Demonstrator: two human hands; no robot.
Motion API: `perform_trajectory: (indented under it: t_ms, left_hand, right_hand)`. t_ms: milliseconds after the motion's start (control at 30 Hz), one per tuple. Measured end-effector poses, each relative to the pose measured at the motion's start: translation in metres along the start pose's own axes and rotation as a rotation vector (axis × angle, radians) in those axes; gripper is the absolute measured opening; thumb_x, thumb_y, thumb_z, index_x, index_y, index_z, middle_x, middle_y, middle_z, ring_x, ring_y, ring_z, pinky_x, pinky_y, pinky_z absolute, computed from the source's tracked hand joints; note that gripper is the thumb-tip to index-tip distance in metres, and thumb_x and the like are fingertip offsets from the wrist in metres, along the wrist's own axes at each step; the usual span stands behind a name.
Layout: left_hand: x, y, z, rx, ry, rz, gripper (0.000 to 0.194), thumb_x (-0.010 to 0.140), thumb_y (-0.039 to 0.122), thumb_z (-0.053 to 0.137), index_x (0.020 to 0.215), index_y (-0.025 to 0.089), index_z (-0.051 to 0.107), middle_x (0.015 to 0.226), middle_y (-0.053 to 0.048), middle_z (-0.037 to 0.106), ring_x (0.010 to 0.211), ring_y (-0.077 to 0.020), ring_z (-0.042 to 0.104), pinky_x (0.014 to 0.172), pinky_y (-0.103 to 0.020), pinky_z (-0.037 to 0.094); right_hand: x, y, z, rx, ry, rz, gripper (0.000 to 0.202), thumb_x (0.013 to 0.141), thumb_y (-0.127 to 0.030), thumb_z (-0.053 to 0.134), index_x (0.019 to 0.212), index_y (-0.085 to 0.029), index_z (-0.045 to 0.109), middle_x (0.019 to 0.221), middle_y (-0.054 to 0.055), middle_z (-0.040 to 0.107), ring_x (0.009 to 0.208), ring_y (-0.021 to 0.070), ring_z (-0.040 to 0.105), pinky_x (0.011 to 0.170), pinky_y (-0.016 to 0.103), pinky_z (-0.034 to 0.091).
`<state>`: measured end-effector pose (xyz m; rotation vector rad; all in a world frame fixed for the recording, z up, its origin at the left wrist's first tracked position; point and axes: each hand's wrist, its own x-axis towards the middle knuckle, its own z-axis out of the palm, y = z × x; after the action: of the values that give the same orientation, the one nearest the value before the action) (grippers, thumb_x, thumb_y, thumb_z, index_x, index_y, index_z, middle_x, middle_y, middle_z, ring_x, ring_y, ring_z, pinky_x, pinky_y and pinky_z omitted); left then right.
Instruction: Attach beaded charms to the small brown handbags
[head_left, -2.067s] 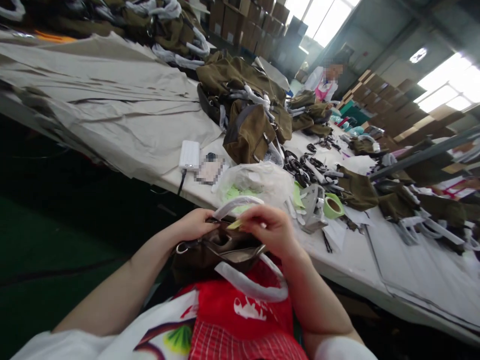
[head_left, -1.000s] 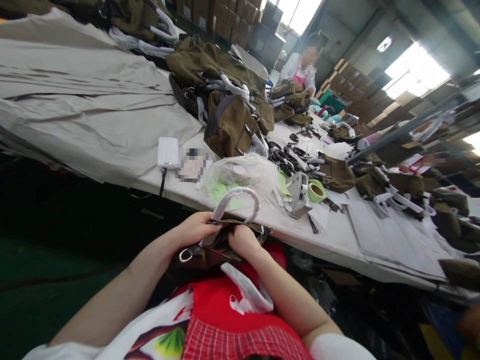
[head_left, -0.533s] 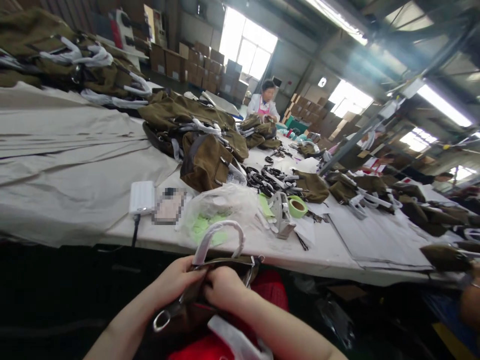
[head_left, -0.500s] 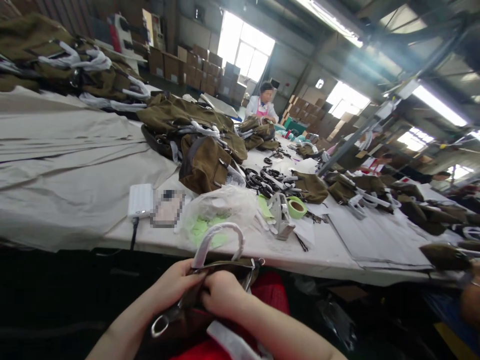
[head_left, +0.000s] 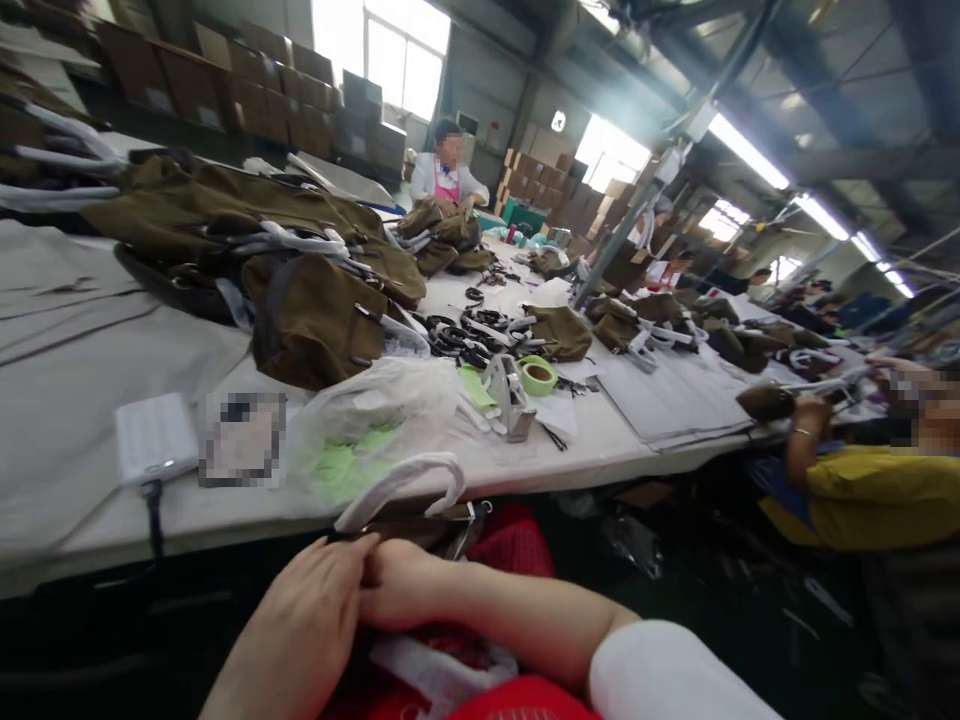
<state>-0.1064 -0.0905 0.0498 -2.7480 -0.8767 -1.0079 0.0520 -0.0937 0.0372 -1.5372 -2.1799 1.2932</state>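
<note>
A dark olive-brown handbag (head_left: 421, 528) rests on my lap below the table edge, its arched handle wrapped in white and rising toward the table. My left hand (head_left: 319, 600) lies over the bag's near side, back of the hand up and fingers bent over it against my right hand. My right hand (head_left: 401, 583) is curled at the bag's opening; its fingertips are hidden behind my left hand and the bag. More white wrapping (head_left: 442, 665) shows beneath my right forearm.
A clear plastic bag (head_left: 390, 405) with green paper slips, a tape dispenser (head_left: 510, 400), a green tape roll (head_left: 537, 376), a white power bank (head_left: 156, 438) and a phone (head_left: 244, 440) lie on the table (head_left: 637, 450). Olive bags (head_left: 315, 320) pile behind. A co-worker in yellow (head_left: 885, 490) sits right.
My view has swung to the right, bringing the yellow-clad co-worker in. My left hand has turned over and moved across the bag against my right hand, covering its fingers.
</note>
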Motion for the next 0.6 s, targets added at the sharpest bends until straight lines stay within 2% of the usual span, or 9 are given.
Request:
perform_trajectory:
  t_ms: [67, 133, 200, 367, 467, 533, 600]
  left_hand:
    - [-0.002, -0.006, 0.014, 0.004, 0.023, 0.003, 0.035, 0.096, 0.027, 0.033, 0.098, 0.015, 0.066, 0.089, -0.008, 0.075, 0.08, -0.0213, 0.07, 0.08, -0.034, 0.054]
    - [-0.007, -0.013, 0.025, -0.013, 0.025, -0.005, 0.036, 0.098, 0.032, 0.034, 0.1, 0.015, 0.065, 0.092, -0.008, 0.075, 0.081, -0.021, 0.07, 0.078, -0.033, 0.054]
    - [-0.014, -0.019, 0.033, -0.023, 0.019, 0.004, 0.036, 0.098, 0.035, 0.035, 0.104, 0.017, 0.065, 0.097, -0.008, 0.074, 0.085, -0.0212, 0.07, 0.078, -0.032, 0.055]
    - [-0.028, -0.03, 0.044, -0.009, -0.002, 0.11, 0.037, 0.097, 0.039, 0.036, 0.104, 0.018, 0.066, 0.097, -0.009, 0.073, 0.089, -0.024, 0.068, 0.084, -0.036, 0.053]
    - [-0.032, -0.036, 0.054, -0.001, -0.011, 0.101, 0.034, 0.097, 0.038, 0.038, 0.099, 0.021, 0.068, 0.092, -0.007, 0.073, 0.088, -0.0239, 0.068, 0.088, -0.038, 0.051]
    - [-0.035, -0.039, 0.061, -0.015, -0.013, 0.046, 0.03, 0.096, 0.035, 0.042, 0.096, 0.023, 0.069, 0.089, -0.006, 0.073, 0.087, -0.0228, 0.068, 0.09, -0.037, 0.051]
    - [-0.04, -0.039, 0.064, -0.074, 0.0, -0.041, 0.026, 0.094, 0.034, 0.046, 0.093, 0.025, 0.07, 0.088, -0.005, 0.074, 0.087, -0.0218, 0.069, 0.092, -0.036, 0.052]
  right_hand:
    - [-0.003, 0.005, -0.005, 0.281, 0.056, 0.103, 0.012, 0.083, -0.021, 0.054, 0.076, -0.017, 0.062, 0.066, -0.002, 0.057, 0.062, 0.0123, 0.053, 0.057, 0.02, 0.042]
    - [-0.007, 0.008, -0.011, 0.559, 0.109, 0.172, 0.013, 0.081, -0.02, 0.051, 0.071, -0.017, 0.059, 0.059, -0.005, 0.05, 0.052, 0.0091, 0.044, 0.048, 0.018, 0.035]
    - [-0.011, 0.01, -0.017, 0.67, 0.121, 0.197, 0.012, 0.079, -0.021, 0.052, 0.071, -0.018, 0.06, 0.058, -0.006, 0.049, 0.049, 0.0081, 0.041, 0.044, 0.018, 0.032]
    - [-0.013, 0.01, -0.025, 0.303, 0.168, 0.16, 0.011, 0.078, -0.025, 0.059, 0.072, -0.019, 0.065, 0.063, -0.006, 0.057, 0.062, 0.0097, 0.053, 0.054, 0.017, 0.038]
    - [-0.019, 0.008, -0.03, 0.123, 0.202, 0.099, 0.017, 0.083, -0.033, 0.058, 0.074, -0.02, 0.067, 0.062, -0.005, 0.058, 0.062, 0.0106, 0.053, 0.054, 0.018, 0.038]
    - [-0.028, 0.005, -0.037, -0.002, 0.302, 0.027, 0.023, 0.087, -0.038, 0.056, 0.079, -0.021, 0.069, 0.067, -0.004, 0.062, 0.064, 0.0118, 0.055, 0.057, 0.02, 0.041]
    - [-0.039, 0.005, -0.048, -0.127, 0.493, -0.074, 0.025, 0.091, -0.04, 0.053, 0.092, -0.022, 0.071, 0.086, 0.0, 0.069, 0.081, 0.0141, 0.061, 0.074, 0.022, 0.047]
